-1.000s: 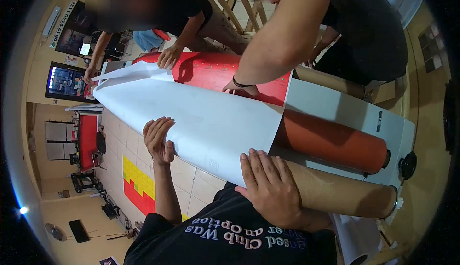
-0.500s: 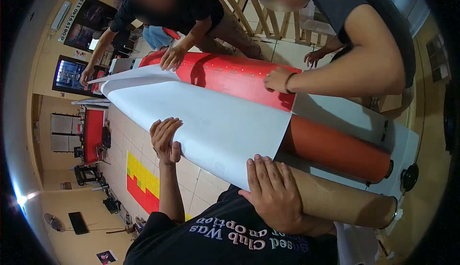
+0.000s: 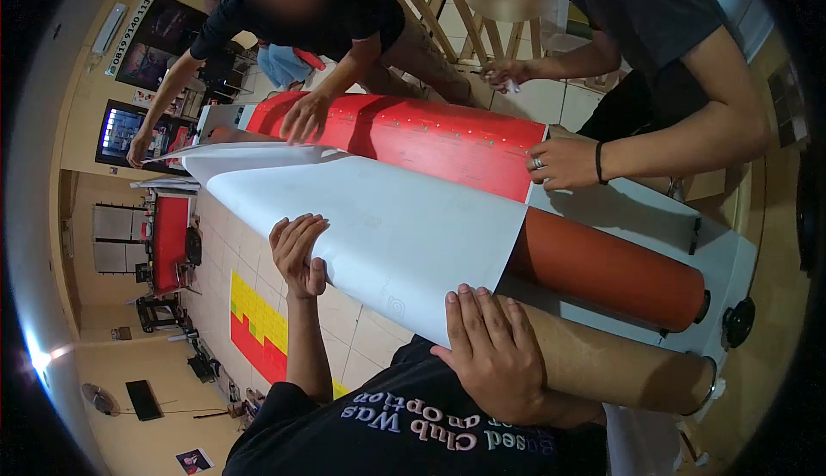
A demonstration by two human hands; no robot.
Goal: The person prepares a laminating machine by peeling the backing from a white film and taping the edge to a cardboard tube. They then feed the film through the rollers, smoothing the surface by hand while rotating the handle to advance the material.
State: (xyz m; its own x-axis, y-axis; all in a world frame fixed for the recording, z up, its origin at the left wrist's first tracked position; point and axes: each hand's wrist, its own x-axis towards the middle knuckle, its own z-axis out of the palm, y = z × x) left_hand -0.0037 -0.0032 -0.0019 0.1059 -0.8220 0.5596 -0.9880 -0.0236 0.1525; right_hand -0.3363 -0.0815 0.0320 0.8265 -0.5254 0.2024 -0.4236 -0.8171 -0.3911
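Note:
A wide white sheet curves over a roller and runs down to a brown cardboard tube. My left hand is cupped at the sheet's near edge, with the thumb apart from the fingers. My right hand lies flat with fingers stretched, across the sheet's corner and the start of the tube. Beyond the sheet is a red sheet with a row of small dots. A reddish-brown roller comes out from under the white sheet.
Opposite me, one person's hand hovers over the far edge of the sheets. Another person's ringed hand rests at the red sheet's corner. Their other hand holds something small and whitish. A wooden railing stands behind them.
The person at right has drawn a hand back from the red sheet to its corner and raised the other. The other person's hands shifted slightly. My hands stay almost in place.

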